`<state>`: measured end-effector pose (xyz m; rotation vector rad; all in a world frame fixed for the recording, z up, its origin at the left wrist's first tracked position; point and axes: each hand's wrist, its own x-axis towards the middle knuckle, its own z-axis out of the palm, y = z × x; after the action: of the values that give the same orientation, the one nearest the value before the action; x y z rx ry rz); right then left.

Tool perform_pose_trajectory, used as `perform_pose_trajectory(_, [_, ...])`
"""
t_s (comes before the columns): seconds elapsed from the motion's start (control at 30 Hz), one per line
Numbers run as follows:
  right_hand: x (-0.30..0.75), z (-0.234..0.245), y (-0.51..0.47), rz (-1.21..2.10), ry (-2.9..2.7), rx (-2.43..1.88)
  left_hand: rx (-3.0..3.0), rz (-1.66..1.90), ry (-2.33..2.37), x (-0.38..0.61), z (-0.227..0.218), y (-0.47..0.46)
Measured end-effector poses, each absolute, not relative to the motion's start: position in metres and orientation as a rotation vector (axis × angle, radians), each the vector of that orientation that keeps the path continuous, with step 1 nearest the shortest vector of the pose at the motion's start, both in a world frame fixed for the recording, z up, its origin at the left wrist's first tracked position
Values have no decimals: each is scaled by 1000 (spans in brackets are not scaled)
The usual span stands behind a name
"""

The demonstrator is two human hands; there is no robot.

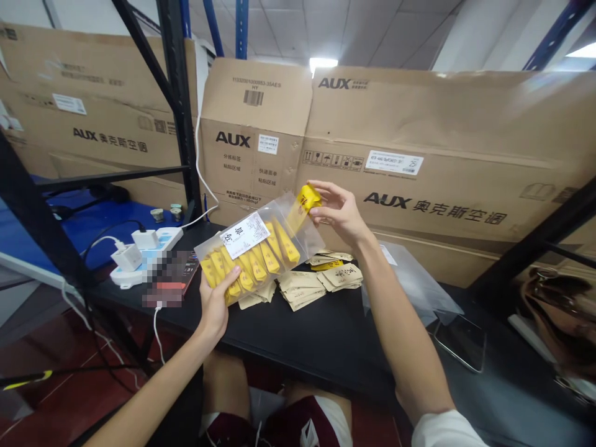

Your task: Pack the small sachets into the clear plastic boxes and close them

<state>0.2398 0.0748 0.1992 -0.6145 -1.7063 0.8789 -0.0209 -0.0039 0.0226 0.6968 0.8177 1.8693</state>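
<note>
My left hand (215,304) grips the lower end of a clear plastic bag (261,248) that has a white label and holds several yellow sachets. The bag is lifted above the black table (298,338) and tilted up to the right. My right hand (336,210) pinches one yellow sachet (308,200) at the bag's open upper end. Beneath the bag, a pile of beige and yellow sachets (313,282) lies on the table.
Large AUX cardboard boxes (447,180) stand behind the table. A white power strip with chargers (142,251) lies at the left. Empty clear bags (414,282) and a phone (460,341) lie at the right. Black shelf posts (179,105) frame the space.
</note>
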Motion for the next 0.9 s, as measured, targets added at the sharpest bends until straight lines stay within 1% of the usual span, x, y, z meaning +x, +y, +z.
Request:
perform_pose_trajectory(0.07, [238, 200, 72, 886, -1762, -619, 705, 1863, 810, -21, 22, -4])
perform_pose_trajectory(0.23, [238, 202, 64, 1148, -1881, -660, 762, 1868, 804, -21, 20, -5])
perform_pose_trajectory(0.43, [240, 206, 56, 976, -2151, -869, 785, 1842, 872, -23, 14, -2])
perform_pose_trajectory(0.63, [230, 201, 53, 979, -2351, -1041, 856, 1788, 871, -23, 14, -3])
perform_pose_trajectory(0.77, [213, 190, 59, 873, -2396, -1087, 833, 1804, 876, -22, 16, -3])
perform_pose_trajectory(0.9, [209, 186, 62, 844, -2459, -1199, 803, 1792, 877, -23, 16, -1])
